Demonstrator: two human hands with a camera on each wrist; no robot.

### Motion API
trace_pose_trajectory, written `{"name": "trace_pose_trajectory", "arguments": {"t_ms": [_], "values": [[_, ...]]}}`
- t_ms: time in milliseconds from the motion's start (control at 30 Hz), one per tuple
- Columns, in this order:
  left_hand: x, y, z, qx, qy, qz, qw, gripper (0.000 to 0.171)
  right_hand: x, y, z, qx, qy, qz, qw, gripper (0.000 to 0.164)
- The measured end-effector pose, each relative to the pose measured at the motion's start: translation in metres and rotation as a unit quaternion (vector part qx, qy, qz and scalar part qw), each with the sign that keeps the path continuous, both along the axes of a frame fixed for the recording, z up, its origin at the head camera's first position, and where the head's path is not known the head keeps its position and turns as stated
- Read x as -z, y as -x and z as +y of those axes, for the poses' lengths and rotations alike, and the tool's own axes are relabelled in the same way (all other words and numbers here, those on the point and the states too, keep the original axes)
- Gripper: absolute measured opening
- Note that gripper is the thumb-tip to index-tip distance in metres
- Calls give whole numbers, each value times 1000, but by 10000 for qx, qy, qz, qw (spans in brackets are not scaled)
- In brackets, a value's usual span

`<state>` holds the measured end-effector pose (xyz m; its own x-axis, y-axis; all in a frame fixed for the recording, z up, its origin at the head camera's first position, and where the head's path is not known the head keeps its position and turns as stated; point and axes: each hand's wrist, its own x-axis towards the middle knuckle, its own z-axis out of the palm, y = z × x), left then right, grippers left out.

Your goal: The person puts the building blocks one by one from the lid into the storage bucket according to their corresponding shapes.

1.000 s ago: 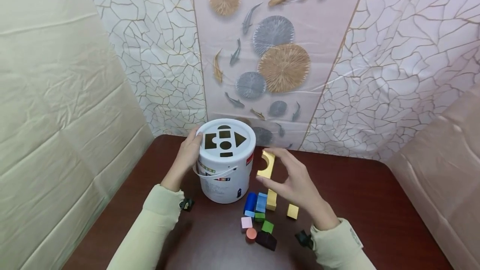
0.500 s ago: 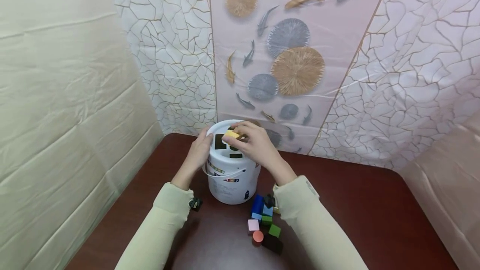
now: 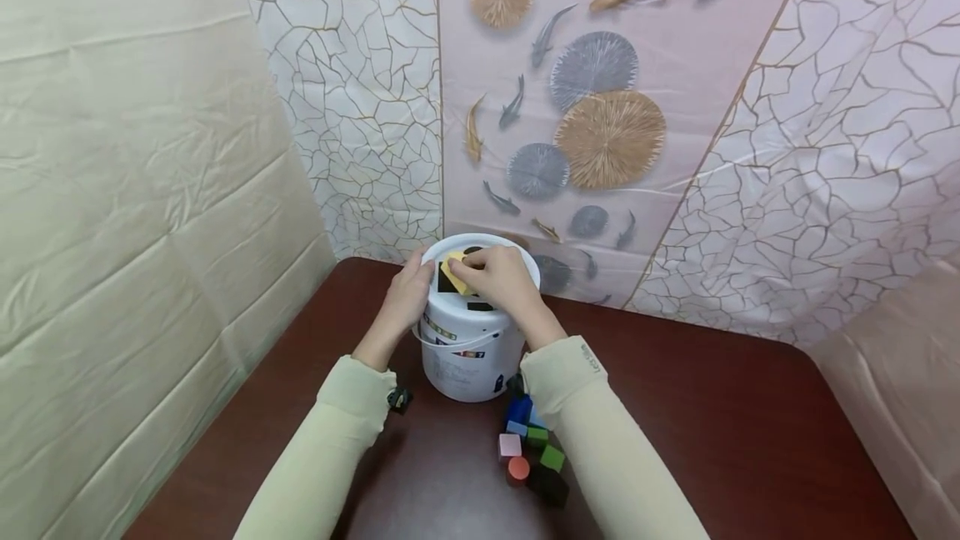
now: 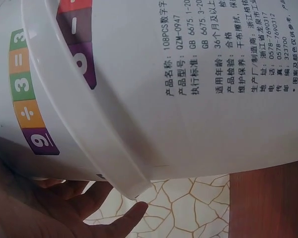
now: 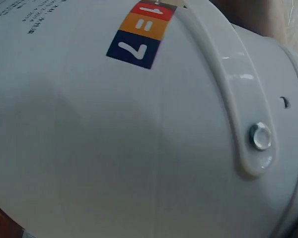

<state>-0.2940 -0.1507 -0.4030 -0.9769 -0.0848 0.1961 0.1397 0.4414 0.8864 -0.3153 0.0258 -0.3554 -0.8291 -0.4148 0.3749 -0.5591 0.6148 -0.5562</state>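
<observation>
A white bucket (image 3: 457,369) stands upright, its lid (image 3: 459,304) cut with dark shaped holes. My left hand (image 3: 405,298) rests against its left side, thumb on the lid's edge. In the left wrist view, that hand's fingers (image 4: 97,196) lie beside the bucket, loosely spread. My right hand (image 3: 498,269) pinches a yellow arch block (image 3: 457,273) between thumb and fingers, tilted over the notched hole at the lid's left. Whether part of the block is inside the hole, I cannot tell. The right wrist view shows only the bucket wall and handle (image 5: 238,74), without the block.
Near the bucket's right foot, partly under my right forearm, lie a blue cylinder (image 3: 519,411), a pink block (image 3: 509,446), an orange-red cylinder (image 3: 517,470), green blocks (image 3: 552,458) and a dark block (image 3: 550,486). The dark red table (image 3: 712,407) ends at a patterned backdrop (image 3: 360,123).
My right hand has carried the yellow arch block leftward from beside the bucket onto the lid, then slightly further toward the notched hole. My left hand stays at the bucket. The head view has shifted.
</observation>
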Motion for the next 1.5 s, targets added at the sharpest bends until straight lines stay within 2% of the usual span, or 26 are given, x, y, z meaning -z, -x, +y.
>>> {"name": "trace_pose_trajectory", "arguments": {"t_ms": [133,267,467,700,867,967,1067,1267,1500], "values": [[-1,1,0,9,-60,-58,10000,51,-1,2,2,149,-14,-296,9994,40],[-1,2,0,77,-63,-18,9999,52,-2,5,1,339,-120,-386,9986,45],[0,2,-2,63,14,-59,10000,54,-3,7,-3,147,-415,-327,9985,62],[1,0,-2,52,97,-65,9999,54,-2,5,-4,-26,-581,-350,9977,61],[2,0,-3,39,190,-37,9998,52,-1,2,-2,-137,-744,-267,9968,66],[2,0,-3,64,170,-12,9998,51,-3,1,-1,-383,-865,-223,9953,61],[1,1,-2,89,156,10,9998,52,-3,1,1,-606,-920,-191,9937,46],[1,1,-1,55,128,-5,9999,52,-1,3,3,-787,-746,0,9941,27],[0,0,-3,105,53,-22,9999,52,-1,4,3,-838,-511,-61,9952,24]]}}
